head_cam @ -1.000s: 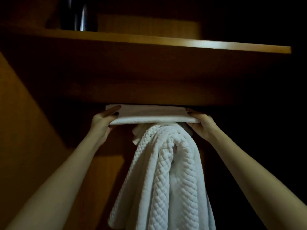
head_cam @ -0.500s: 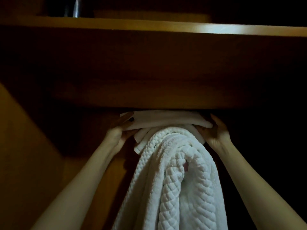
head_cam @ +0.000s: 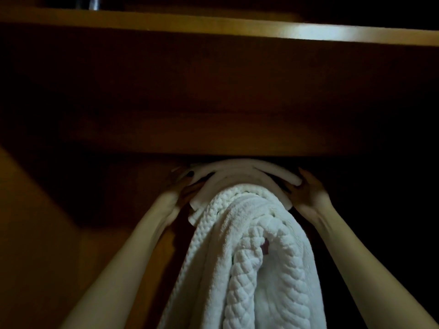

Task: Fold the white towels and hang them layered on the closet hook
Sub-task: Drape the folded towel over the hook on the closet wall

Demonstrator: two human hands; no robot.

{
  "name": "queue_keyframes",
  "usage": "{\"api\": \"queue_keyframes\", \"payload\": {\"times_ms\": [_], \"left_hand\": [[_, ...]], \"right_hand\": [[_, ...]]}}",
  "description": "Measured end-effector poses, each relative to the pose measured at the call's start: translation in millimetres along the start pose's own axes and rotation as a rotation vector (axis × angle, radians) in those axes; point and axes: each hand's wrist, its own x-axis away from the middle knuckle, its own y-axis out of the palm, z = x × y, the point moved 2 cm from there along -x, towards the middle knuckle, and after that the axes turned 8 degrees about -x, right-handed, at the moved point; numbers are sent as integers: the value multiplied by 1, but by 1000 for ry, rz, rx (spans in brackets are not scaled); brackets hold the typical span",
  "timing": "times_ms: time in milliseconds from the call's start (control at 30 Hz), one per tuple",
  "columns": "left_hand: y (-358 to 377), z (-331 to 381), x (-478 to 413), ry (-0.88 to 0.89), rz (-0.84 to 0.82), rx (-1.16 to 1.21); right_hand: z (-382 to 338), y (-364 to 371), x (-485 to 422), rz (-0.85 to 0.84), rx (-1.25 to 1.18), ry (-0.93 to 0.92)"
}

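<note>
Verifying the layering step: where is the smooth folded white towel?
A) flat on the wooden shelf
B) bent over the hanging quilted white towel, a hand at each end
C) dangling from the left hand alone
B: the smooth folded white towel arches over the quilted white towel, left hand and right hand holding its ends.

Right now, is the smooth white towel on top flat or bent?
Bent: the smooth white folded towel curves down over the quilted white towel.
</note>
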Motion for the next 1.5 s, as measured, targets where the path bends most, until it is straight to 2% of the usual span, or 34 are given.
{"api": "queue_keyframes", "payload": {"times_ms": [133, 233, 433, 567, 700, 800, 867, 967, 1100, 1233, 1333, 1400, 1500], "left_hand": [[-16, -12, 8, -77, -60, -24], [-15, -8, 9, -23, -53, -124], [-1, 2, 10, -9, -4, -211], [3, 3, 17, 40, 136, -474], [-5, 4, 23, 87, 132, -837], [2, 17, 20, 126, 90, -882], [13, 22, 18, 88, 31, -878], [22, 21, 11, 56, -4, -943], [29, 6, 13, 15, 1, -867], [33, -10, 22, 27, -22, -769], [29, -6, 21, -107, -23, -800], [28, 5, 22, -143, -74, -846], [26, 28, 27, -85, -102, -945]], "right_hand": [[13, -24, 15, 32, 161, 36], [19, -32, 21, 48, 305, 25], [17, -28, 23, 65, 416, -69], [19, -27, 30, 65, 870, -59], [8, -22, 36, 106, 1153, -244], [-4, -4, 35, 58, 1245, -396], [-5, 8, 31, -16, 1315, -401], [1, 21, 26, -75, 1335, -346], [13, 16, 21, -53, 1338, -318], [18, 5, 22, 13, 1178, -248], [17, 6, 32, 34, 1091, -162], [9, 10, 37, 27, 1135, -122], [-14, 17, 47, 10, 1227, -112]]}}
